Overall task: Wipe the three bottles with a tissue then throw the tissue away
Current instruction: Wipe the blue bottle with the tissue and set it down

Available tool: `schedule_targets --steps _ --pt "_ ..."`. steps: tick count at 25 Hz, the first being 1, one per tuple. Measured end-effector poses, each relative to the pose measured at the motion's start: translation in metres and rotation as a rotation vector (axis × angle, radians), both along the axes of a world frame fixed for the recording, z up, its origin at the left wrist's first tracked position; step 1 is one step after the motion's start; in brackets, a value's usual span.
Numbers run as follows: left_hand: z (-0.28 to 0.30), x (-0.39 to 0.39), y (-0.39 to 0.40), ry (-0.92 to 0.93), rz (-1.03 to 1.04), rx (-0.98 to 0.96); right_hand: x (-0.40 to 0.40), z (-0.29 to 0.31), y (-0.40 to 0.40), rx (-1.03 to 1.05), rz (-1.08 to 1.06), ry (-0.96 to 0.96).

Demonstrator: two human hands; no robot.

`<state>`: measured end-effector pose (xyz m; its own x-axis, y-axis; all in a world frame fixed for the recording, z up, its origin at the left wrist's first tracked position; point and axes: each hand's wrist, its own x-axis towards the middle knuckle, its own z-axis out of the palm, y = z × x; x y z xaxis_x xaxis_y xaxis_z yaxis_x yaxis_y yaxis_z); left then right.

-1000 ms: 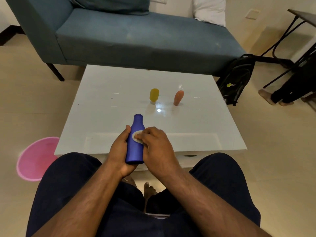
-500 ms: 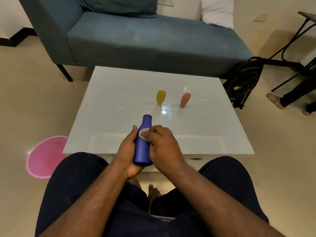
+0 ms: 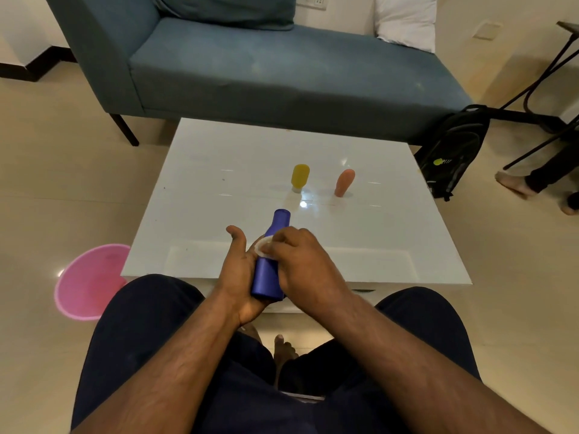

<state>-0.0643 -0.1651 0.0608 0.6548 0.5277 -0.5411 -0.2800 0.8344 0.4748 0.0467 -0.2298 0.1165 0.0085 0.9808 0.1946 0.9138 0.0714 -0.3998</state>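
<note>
A blue bottle [image 3: 267,277] lies tilted in my left hand [image 3: 238,274] over the near edge of the white table [image 3: 216,170]. My left thumb sticks up off the bottle, and the fingers under it are hidden. My right hand [image 3: 305,264] pinches a small white tissue [image 3: 262,247] and presses it on the bottle's shoulder. A yellow bottle [image 3: 299,177] and an orange bottle [image 3: 344,182] stand side by side near the middle of the table, apart from both hands.
A pink bin [image 3: 89,281] sits on the floor left of the table, beside my left knee. A blue sofa [image 3: 282,67] stands behind the table. At the right are a black backpack [image 3: 451,151], table legs and another person's feet [image 3: 513,184].
My left thumb has lifted off the blue bottle. The right hand with the tissue stays on the bottle's upper part. The camera view has shifted slightly.
</note>
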Motion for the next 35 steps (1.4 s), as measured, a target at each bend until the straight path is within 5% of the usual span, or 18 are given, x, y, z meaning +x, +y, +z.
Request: schedule_targets --steps 3,9,13,19,24,31,35 --pt "-0.002 0.002 -0.002 0.047 -0.001 0.029 0.009 0.007 0.014 -0.009 -0.182 0.086" --pt "0.0 -0.004 0.003 0.009 0.03 0.002 -0.018 -0.004 -0.023 0.018 0.007 0.063" --pt "0.004 0.001 -0.001 0.087 -0.025 0.021 0.008 0.001 0.002 -0.02 -0.232 0.282" --pt "0.01 -0.012 0.013 0.154 -0.167 0.128 -0.018 -0.011 -0.013 0.049 -0.058 0.129" --pt "0.011 -0.008 0.006 0.175 -0.231 0.168 0.013 -0.004 0.014 0.031 -0.279 0.162" --pt "0.008 -0.009 0.006 0.24 -0.245 0.275 0.007 -0.005 0.002 0.008 -0.143 0.051" --pt "0.009 -0.009 0.003 0.255 -0.205 0.257 0.014 -0.002 0.014 -0.008 -0.303 0.273"
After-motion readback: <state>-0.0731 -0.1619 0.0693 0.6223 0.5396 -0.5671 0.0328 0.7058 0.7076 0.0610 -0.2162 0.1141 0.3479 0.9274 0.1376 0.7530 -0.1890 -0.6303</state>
